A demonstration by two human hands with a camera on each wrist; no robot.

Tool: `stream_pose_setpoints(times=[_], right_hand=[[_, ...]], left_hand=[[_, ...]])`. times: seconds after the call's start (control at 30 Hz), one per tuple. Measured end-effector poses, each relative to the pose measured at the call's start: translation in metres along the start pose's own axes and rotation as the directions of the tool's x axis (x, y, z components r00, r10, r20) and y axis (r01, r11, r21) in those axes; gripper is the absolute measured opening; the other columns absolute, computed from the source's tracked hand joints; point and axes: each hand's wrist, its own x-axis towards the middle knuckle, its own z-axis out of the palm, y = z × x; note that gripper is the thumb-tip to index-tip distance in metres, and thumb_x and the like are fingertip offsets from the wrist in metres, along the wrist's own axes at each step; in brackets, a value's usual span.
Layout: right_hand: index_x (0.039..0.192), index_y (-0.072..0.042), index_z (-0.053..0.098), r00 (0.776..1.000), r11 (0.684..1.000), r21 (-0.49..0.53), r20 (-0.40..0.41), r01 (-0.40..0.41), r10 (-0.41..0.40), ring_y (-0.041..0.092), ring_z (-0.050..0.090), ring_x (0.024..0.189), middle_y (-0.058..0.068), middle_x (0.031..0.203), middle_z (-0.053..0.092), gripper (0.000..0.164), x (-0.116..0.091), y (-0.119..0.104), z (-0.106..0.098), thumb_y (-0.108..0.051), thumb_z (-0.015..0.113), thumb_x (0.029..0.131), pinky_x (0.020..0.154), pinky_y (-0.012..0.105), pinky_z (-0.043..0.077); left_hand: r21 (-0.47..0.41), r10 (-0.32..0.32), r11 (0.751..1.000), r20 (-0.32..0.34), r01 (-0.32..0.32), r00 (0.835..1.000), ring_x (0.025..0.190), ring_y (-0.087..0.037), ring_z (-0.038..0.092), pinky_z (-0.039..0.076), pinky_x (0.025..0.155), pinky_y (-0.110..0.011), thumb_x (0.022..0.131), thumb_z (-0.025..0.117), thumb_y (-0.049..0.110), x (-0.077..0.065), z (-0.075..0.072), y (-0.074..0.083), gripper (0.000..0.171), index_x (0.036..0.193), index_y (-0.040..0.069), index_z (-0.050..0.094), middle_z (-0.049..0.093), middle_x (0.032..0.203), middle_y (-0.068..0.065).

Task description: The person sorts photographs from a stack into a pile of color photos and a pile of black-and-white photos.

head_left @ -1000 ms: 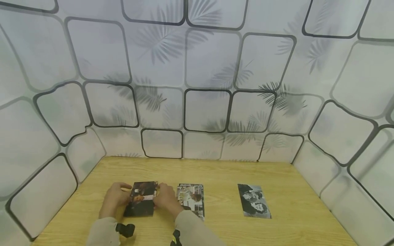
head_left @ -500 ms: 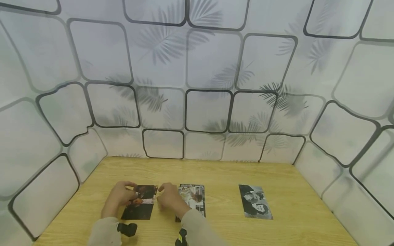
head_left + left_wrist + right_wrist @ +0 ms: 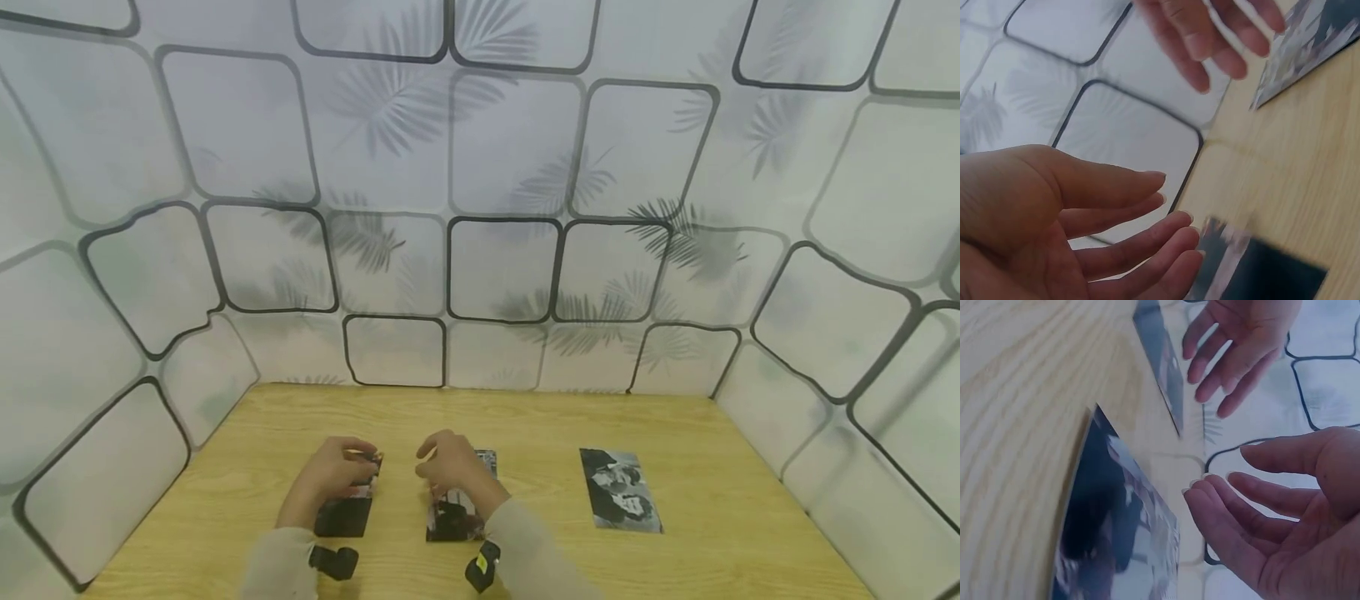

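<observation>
A dark colour photo print lies at the left of the wooden table, partly hidden under my left hand. That hand hovers with loosely bent fingers and holds nothing; in the left wrist view its fingertips overlap the print's edge. My right hand is above the middle photo prints and covers their upper part. Thumb and fingers are apart there, with nothing between them. The right wrist view shows the glossy middle print beside the fingers, its corner pointing up the view.
A black-and-white photo print lies alone at the right of the table. Patterned fabric walls border the table at the back and on both sides.
A second ago both hands held the left print by its sides. They have let go of it and moved right, the right hand now over the middle prints.
</observation>
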Motion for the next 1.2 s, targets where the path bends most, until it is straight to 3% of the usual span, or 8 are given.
stream_pose_setpoints(times=[0.13,0.37,0.57,0.87,1.03,1.2], right_hand=[[0.115,0.003,0.072,1.0,1.0,0.011,-0.001,-0.002,0.002,0.027,0.074,0.082,0.019,0.108,0.072,0.026,-0.006,0.004,-0.014,-0.008,0.071,0.091,0.066,0.038,0.065],[0.113,-0.001,0.073,1.0,0.999,-0.047,-0.002,-0.012,0.012,0.025,0.072,0.076,0.016,0.108,0.073,0.024,-0.013,0.018,-0.027,-0.013,0.072,0.092,0.052,0.03,0.055],[0.108,0.001,0.073,1.0,0.996,-0.093,-0.007,0.006,-0.007,0.025,0.072,0.077,0.017,0.105,0.074,0.021,-0.02,0.027,-0.037,-0.011,0.072,0.091,0.064,0.039,0.064],[0.104,0.002,0.072,1.0,0.997,-0.079,0.011,-0.013,0.014,0.024,0.071,0.075,0.017,0.099,0.074,0.019,-0.031,0.041,-0.049,-0.013,0.072,0.093,0.065,0.04,0.064],[0.105,0.003,0.072,0.999,0.998,-0.045,0.018,-0.035,0.036,0.027,0.071,0.074,0.013,0.091,0.074,0.024,-0.036,0.048,-0.055,-0.018,0.075,0.093,0.064,0.04,0.064],[0.107,0.001,0.072,0.998,0.998,0.005,0.01,-0.061,0.061,0.025,0.07,0.074,0.013,0.096,0.073,0.022,-0.038,0.056,-0.058,-0.015,0.075,0.092,0.065,0.039,0.064]], left_hand=[[0.008,0.019,1.0,0.05,-0.019,0.999,0.089,-0.025,0.072,0.065,0.072,-0.04,0.092,0.069,0.003,0.001,0.018,0.008,0.041,0.13,-0.009,0.063,0.07,0.116,-0.027],[0.053,0.018,0.998,0.065,-0.021,0.998,0.085,-0.026,0.074,0.064,0.067,-0.04,0.09,0.072,0.004,0.0,0.036,0.014,0.036,0.124,-0.004,0.068,0.075,0.103,-0.017],[0.054,0.045,0.997,0.099,-0.05,0.994,0.085,-0.026,0.073,0.065,0.07,-0.043,0.089,0.073,0.005,0.0,0.047,0.018,0.034,0.122,-0.003,0.069,0.075,0.104,-0.017],[0.119,0.083,0.987,0.175,-0.105,0.981,0.082,-0.024,0.072,0.063,0.063,-0.039,0.089,0.073,0.006,0.0,0.063,0.022,0.032,0.12,-0.003,0.07,0.075,0.103,-0.019],[0.168,0.1,0.978,0.16,-0.127,0.982,0.082,-0.025,0.072,0.063,0.065,-0.039,0.086,0.077,0.006,-0.001,0.069,0.024,0.031,0.116,-0.002,0.072,0.075,0.101,-0.018],[0.214,0.134,0.964,0.131,-0.159,0.982,0.079,-0.024,0.071,0.061,0.063,-0.037,0.084,0.078,0.005,-0.003,0.075,0.028,0.029,0.111,-0.002,0.072,0.075,0.097,-0.018]])
